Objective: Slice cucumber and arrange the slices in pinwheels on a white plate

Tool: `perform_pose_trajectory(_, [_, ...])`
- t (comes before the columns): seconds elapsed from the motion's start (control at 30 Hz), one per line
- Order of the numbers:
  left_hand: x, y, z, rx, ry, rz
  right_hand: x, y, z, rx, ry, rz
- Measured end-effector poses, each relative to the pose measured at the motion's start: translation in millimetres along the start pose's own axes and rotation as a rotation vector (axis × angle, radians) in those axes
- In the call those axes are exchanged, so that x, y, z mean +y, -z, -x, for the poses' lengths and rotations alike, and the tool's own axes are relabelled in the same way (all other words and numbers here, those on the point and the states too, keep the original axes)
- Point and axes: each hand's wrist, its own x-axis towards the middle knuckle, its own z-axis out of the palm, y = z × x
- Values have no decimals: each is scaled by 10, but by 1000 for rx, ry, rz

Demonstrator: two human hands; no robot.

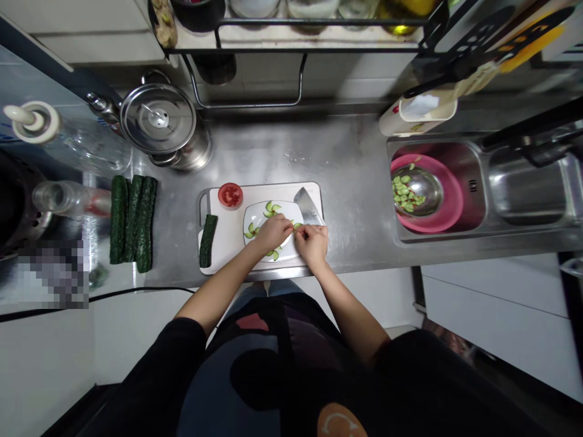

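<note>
My left hand [274, 233] is over a white plate [253, 212], its fingers pinched together; what they hold is too small to make out. Close beside it, my right hand [312, 246] pinches at cucumber slices [297, 226] on the plate's right rim. More fanned cucumber slices [272, 208] lie around the plate. Under the plate is a white cutting board [226, 258]. A cleaver [308, 205] lies at the board's right, partly hidden by my right hand. On the board's left are a cut tomato half [230, 195] and a cucumber piece [208, 241].
Several whole cucumbers [132, 221] lie left of the board, near a lidded steel pot [161, 121]. To the right, a sink [473, 212] holds a pink basin [450, 200] with a metal bowl [432, 188] of slices. A rack [291, 48] with jars hangs above the counter.
</note>
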Motion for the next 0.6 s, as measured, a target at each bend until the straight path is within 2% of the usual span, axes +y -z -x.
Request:
perform_pose_trajectory(0.4, [-45,2,37,47,-13,55,2,41,11,-4,-11,-9])
perform_pose_trajectory(0.6, [-30,130,110,127,29,87,-3,48,10,8,-20,-18])
